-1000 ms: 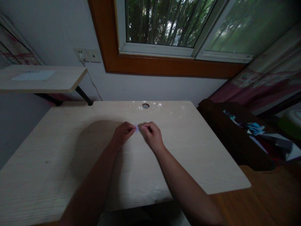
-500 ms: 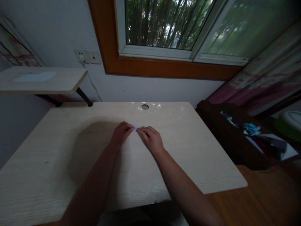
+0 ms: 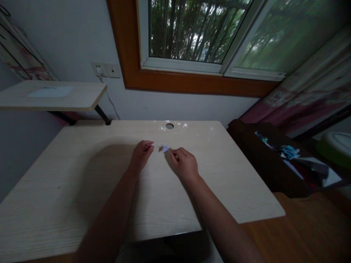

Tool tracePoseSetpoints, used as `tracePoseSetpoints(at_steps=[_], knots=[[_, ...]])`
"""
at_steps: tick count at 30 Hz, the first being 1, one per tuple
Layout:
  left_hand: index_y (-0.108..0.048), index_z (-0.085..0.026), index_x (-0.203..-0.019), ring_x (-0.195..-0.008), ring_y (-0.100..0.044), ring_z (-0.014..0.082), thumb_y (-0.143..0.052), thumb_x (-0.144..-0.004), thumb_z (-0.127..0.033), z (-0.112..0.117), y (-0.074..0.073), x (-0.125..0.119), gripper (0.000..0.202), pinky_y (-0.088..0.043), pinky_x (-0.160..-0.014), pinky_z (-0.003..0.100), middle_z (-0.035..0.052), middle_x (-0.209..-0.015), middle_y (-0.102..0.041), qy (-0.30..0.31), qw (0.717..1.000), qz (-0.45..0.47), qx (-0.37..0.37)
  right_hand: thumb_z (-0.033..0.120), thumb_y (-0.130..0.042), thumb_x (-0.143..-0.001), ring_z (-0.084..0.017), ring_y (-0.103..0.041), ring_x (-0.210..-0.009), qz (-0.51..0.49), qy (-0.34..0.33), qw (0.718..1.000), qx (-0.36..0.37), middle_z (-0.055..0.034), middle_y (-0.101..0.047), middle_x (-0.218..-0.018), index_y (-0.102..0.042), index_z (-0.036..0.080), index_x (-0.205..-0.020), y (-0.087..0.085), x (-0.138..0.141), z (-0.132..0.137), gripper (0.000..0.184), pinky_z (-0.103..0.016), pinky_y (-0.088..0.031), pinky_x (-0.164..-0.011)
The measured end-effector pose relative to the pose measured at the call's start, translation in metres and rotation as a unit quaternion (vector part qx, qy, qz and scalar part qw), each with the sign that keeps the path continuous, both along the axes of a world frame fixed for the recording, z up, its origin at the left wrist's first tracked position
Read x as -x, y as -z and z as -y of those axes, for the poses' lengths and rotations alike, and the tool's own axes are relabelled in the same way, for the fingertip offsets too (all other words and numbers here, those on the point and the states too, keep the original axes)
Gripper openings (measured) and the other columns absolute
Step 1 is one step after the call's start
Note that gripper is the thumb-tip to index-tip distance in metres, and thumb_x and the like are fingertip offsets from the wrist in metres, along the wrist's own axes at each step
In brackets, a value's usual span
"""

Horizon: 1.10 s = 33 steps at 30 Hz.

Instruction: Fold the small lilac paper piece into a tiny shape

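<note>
A small pale purple piece (image 3: 165, 148), too small and blurred to name, sits between my two hands above the desk (image 3: 219, 175). My right hand (image 3: 184, 162) is closed in a pinch, its fingertips at the right end of that piece. On the other side, my left hand (image 3: 142, 155) has thumb and forefinger brought together, pointing toward the piece with a short gap between. Something thin and faint may be at the left fingertips; I cannot make it out. A small brownish spot shows beside the purple piece, perhaps its shadow.
A raised shelf (image 3: 90, 104) with a sheet of paper (image 3: 51, 91) stands at the back left. The desk has a round cable hole (image 3: 169, 126) near its back edge. A dark brown cabinet (image 3: 255, 160) bearing blue items (image 3: 290, 151) stands to the right.
My hands have drawn slightly apart. The purple piece, earlier at my left fingertips, is now off them and by my right fingertips. The camera view has shifted a little.
</note>
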State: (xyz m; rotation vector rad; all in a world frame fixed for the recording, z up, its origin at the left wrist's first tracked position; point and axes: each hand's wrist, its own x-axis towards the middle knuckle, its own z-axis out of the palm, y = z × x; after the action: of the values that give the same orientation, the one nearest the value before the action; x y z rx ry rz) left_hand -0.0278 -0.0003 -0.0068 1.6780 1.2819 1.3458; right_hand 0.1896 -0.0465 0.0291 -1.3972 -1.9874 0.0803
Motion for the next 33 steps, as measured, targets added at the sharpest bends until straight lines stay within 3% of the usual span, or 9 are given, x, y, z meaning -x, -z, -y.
tracePoseSetpoints(at_steps=[14,24,33], knots=[[-0.067,-0.020,-0.100,-0.076,-0.066,0.0153,-0.059,-0.085,-0.030,-0.002,-0.004,0.002,0.019,-0.055,-0.070,0.028,0.0038,-0.085,-0.067,0.000,0.999,-0.022,0.029,0.028,-0.053,-0.089,-0.016,-0.057,-0.063,0.126,0.175,0.976,-0.018,-0.0061,-0.064,-0.076,-0.066,0.018,-0.077,0.002,-0.089,0.039,0.021,-0.027,-0.034,-0.056],[-0.069,-0.020,-0.095,-0.075,-0.066,0.0155,-0.059,-0.084,-0.028,-0.002,-0.007,0.001,0.016,-0.054,-0.069,0.028,0.0037,-0.085,-0.068,-0.003,0.998,-0.053,0.015,0.025,-0.053,-0.088,-0.014,-0.050,-0.059,0.210,0.229,0.951,-0.009,-0.0066,-0.062,-0.078,-0.066,0.016,-0.077,0.011,-0.113,0.036,0.020,-0.027,-0.022,-0.053],[-0.069,-0.021,-0.093,-0.075,-0.065,0.0154,-0.059,-0.085,-0.028,-0.001,-0.007,0.002,0.015,-0.053,-0.070,0.028,0.0037,-0.088,-0.067,0.000,0.997,-0.072,0.003,0.026,-0.052,-0.088,-0.014,-0.049,-0.059,0.250,0.239,0.938,-0.008,-0.0065,-0.062,-0.078,-0.065,0.015,-0.076,0.014,-0.118,0.028,0.020,-0.028,-0.020,-0.052]])
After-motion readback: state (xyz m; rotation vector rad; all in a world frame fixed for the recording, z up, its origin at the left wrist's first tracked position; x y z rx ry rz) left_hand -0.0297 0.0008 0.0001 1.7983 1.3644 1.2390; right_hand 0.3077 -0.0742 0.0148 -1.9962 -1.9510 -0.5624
